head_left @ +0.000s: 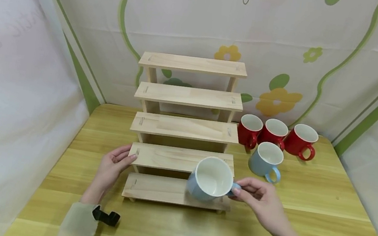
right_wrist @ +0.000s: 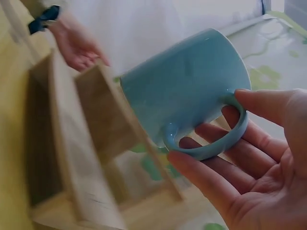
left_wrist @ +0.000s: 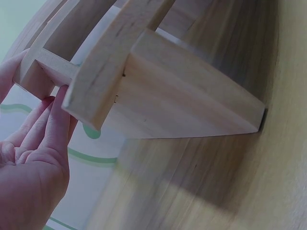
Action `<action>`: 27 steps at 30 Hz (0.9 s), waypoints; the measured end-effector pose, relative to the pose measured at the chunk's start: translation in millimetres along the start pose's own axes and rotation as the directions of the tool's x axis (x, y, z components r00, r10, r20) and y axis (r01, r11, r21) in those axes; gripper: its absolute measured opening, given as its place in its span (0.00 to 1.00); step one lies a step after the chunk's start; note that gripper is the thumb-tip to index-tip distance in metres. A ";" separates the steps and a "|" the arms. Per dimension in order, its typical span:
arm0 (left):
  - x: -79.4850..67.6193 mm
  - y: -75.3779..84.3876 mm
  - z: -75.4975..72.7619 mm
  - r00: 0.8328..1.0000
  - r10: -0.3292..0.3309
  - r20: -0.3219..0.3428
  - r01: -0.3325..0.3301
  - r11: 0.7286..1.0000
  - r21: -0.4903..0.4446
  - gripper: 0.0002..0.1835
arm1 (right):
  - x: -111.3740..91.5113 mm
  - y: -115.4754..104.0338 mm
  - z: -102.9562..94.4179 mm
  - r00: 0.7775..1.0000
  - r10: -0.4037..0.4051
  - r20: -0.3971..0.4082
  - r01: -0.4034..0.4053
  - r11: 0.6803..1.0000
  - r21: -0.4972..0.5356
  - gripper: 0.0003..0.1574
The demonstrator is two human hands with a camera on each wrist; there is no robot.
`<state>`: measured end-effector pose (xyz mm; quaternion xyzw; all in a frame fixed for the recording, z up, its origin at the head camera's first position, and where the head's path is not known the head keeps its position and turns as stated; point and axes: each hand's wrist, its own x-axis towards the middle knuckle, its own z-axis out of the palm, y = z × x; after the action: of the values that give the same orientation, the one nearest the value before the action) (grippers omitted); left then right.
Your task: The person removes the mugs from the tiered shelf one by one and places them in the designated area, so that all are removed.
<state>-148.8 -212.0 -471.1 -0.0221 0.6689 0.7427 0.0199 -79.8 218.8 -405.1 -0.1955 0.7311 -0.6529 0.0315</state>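
A light blue mug (head_left: 211, 179) with a white inside hangs over the right end of the lowest tier of a stepped wooden shelf (head_left: 180, 127). My right hand (head_left: 262, 204) grips it by the handle (right_wrist: 211, 146), the thumb on one side and the fingers on the other. The mug's opening faces up in the head view. At the shelf's left side, my left hand (head_left: 112, 167) holds the end of the second tier from the bottom. Its thumb lies on top of the board, and the fingers (left_wrist: 57, 120) press from the side and below.
Several tiers of bare wood rise toward the back. Right of the shelf, three red mugs (head_left: 306, 138) stand in a row, with a second light blue mug (head_left: 259, 161) in front of them. A printed curtain (head_left: 204, 18) closes off the back of the wooden table (head_left: 335, 221).
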 end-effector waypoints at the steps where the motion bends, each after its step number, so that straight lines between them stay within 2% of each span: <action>1: 0.1 0.1 0.2 1.000 0.001 0.003 -0.001 1.000 0.001 0.29 | -0.7 -3.2 -4.1 1.000 -0.007 -0.018 0.007 1.000 0.001 0.06; 4: 0.2 0.1 0.6 1.000 0.001 0.000 -0.001 1.000 0.005 0.29 | -3.2 -11.2 -17.4 0.996 -0.008 -0.085 0.009 1.000 0.009 0.07; 7: -0.1 -0.1 0.8 1.000 -0.002 -0.006 0.002 1.000 0.005 0.29 | -5.5 -17.3 -31.9 0.984 0.009 -0.179 -0.006 1.000 0.015 0.07; 10: -0.6 0.0 0.9 1.000 -0.005 -0.016 0.005 1.000 0.007 0.28 | -6.2 -21.1 -48.5 0.962 0.011 -0.274 0.000 0.999 0.039 0.08; 13: -0.7 -0.2 0.6 1.000 -0.002 -0.016 0.002 1.000 0.012 0.29 | -4.6 -23.4 -65.7 0.931 -0.019 -0.364 0.057 0.994 0.094 0.07; 15: -0.8 -0.8 -0.1 1.000 -0.001 -0.017 0.002 1.000 0.014 0.29 | -2.9 -24.4 -76.6 0.909 -0.054 -0.413 0.120 0.984 0.135 0.07; 18: -0.8 -1.4 -1.1 1.000 -0.006 -0.018 0.006 1.000 0.017 0.29 | -3.2 -25.7 -92.7 0.878 -0.109 -0.466 0.228 0.952 0.205 0.08; 21: -0.6 -1.6 -1.6 1.000 -0.007 -0.015 0.008 1.000 0.027 0.29 | -6.8 -26.3 -107.7 0.836 -0.125 -0.534 0.296 0.923 0.248 0.08; 24: 0.0 -1.7 -1.6 1.000 -0.003 -0.007 0.004 0.999 0.041 0.29 | -12.5 -25.8 -121.7 0.785 -0.097 -0.612 0.298 0.925 0.235 0.10; 27: 0.7 -1.7 -1.5 1.000 0.001 -0.005 0.000 0.999 0.048 0.29 | -17.3 -22.7 -134.7 0.733 -0.041 -0.679 0.252 0.944 0.214 0.14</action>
<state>-149.4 -213.3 -472.9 -0.0232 0.6868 0.7263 0.0186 -98.9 349.8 -367.2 -0.0005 0.5712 -0.7802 -0.2549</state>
